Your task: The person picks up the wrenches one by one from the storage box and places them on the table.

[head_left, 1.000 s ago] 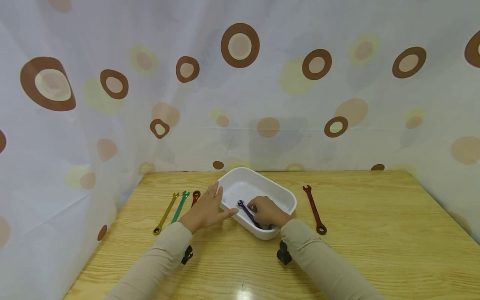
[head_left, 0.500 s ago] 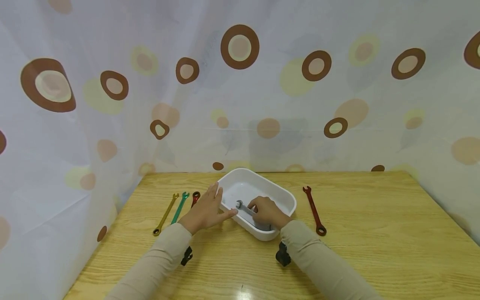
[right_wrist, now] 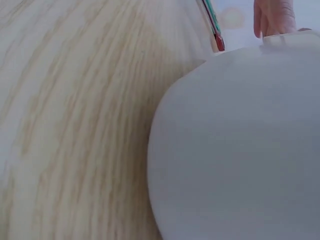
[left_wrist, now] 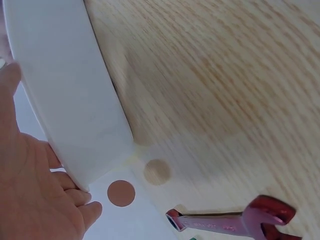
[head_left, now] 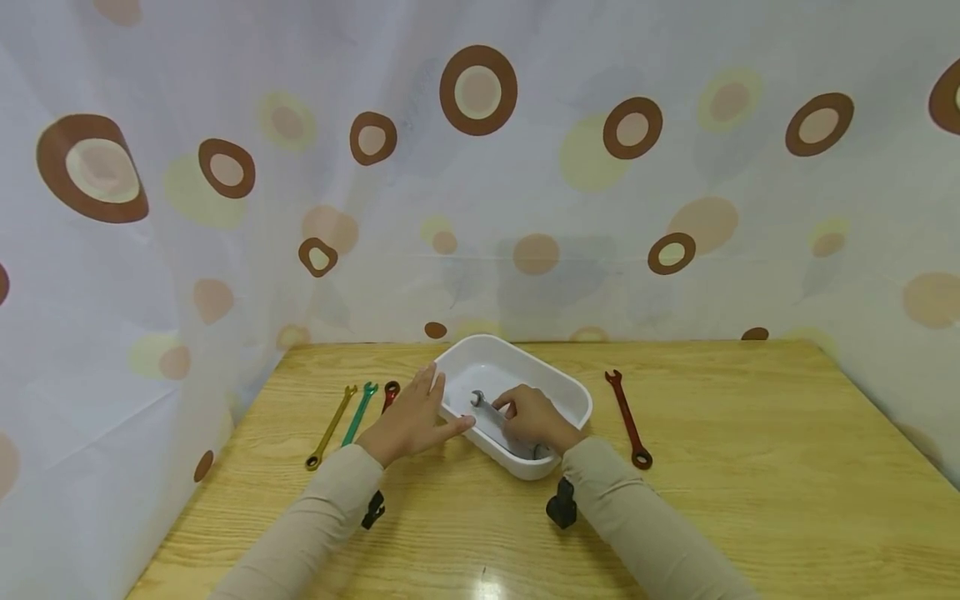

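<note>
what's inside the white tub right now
A grey wrench lies in the tub, gripped by the right hand. That hand covers the wrench's near end and the tub floor beneath it, so anything else there is hidden.

Both hands forward at lower centre of the head view, forearms converging.

Left hand (head_left: 411, 421): flat, palm down, fingers straight and slightly spread, index finger extended toward frame right. Right hand (head_left: 534, 419): knuckles up, fingers curled in a pinch, just right of the left hand. Both forearms wear beige sleeves (head_left: 637, 517) and enter from the lower edge; a black wrist-mounted unit (head_left: 560, 505) sits under each wrist.
</note>
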Tool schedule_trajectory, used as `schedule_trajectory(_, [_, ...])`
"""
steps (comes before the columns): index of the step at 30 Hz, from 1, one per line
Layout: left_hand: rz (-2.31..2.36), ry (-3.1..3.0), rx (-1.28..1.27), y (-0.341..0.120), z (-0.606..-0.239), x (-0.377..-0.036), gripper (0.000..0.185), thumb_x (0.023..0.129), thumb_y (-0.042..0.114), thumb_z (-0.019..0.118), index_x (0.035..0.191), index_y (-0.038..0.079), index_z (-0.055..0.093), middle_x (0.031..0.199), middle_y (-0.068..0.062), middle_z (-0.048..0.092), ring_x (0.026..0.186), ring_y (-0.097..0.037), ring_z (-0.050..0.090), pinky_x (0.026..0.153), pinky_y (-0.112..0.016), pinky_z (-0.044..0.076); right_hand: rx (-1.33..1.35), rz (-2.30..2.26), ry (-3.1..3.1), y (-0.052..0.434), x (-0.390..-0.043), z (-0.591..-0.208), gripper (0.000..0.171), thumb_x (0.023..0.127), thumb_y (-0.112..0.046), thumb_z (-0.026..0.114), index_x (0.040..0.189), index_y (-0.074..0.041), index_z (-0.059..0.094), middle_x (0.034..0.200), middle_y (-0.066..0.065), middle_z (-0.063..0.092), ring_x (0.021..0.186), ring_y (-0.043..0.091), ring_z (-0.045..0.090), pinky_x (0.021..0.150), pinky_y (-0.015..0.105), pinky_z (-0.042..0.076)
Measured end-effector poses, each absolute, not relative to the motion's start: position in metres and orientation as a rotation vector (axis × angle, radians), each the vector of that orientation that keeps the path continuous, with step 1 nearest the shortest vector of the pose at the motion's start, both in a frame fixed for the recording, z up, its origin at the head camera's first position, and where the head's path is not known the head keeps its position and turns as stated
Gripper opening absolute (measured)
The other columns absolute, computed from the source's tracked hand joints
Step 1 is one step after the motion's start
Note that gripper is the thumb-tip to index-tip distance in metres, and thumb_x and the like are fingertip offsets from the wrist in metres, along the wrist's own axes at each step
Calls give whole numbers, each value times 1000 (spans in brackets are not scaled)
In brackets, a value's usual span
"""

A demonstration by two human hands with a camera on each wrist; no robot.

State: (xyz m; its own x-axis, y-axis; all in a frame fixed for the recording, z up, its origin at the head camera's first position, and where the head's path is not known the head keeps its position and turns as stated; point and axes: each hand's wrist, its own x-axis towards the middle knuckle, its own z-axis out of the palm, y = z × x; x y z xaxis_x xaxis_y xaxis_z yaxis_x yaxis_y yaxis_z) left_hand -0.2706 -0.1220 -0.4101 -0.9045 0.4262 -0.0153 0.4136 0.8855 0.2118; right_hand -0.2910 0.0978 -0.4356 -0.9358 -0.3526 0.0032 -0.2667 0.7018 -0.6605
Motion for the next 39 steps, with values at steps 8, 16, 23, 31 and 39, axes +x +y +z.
schedule_trajectory(8, [295, 2964, 672, -123, -408, -272, 99, 90, 70, 41, 149, -7, 20, 158, -23, 8, 146, -37, 9, 116, -49, 18, -437, -1338, 2772, 101, -291, -427, 34, 79, 0, 68, 114, 1, 69, 75, 4, 60, 57, 11, 51, 51, 22, 42])
schedule_trajectory(16, [298, 2946, 635, -121, -410, -272, 100, 89, 71, 40, 150, -5, 18, 159, -21, 5, 147, -35, 6, 117, -47, 15, -236, -1538, 2660, 121, -288, -398, 38, 88, -3, 64, 126, 2, 61, 89, 12, 62, 67, 15, 56, 55, 24, 43])
schedule_trajectory(23, [288, 2955, 662, -121, -410, -273, 99, 90, 70, 40, 149, -7, 18, 158, -23, 6, 146, -35, 6, 117, -46, 14, -141, -1592, 2627, 155, -292, -383, 42, 90, -6, 63, 131, 0, 57, 93, 12, 63, 69, 15, 56, 59, 25, 45])
schedule_trajectory(31, [301, 2957, 669, -123, -410, -274, 100, 90, 70, 39, 149, -7, 17, 158, -23, 5, 146, -36, 6, 117, -47, 14, -122, -1557, 2665, 191, -293, -377, 44, 93, -6, 59, 134, 5, 52, 96, 13, 62, 72, 14, 59, 64, 25, 51])
schedule_trajectory(39, [311, 2951, 670, -122, -409, -273, 99, 91, 70, 39, 150, -7, 16, 158, -22, 4, 147, -34, 3, 118, -46, 12, -93, -1587, 2658, 224, -285, -375, 46, 94, -5, 57, 137, 8, 47, 97, 17, 63, 71, 15, 64, 62, 25, 53])
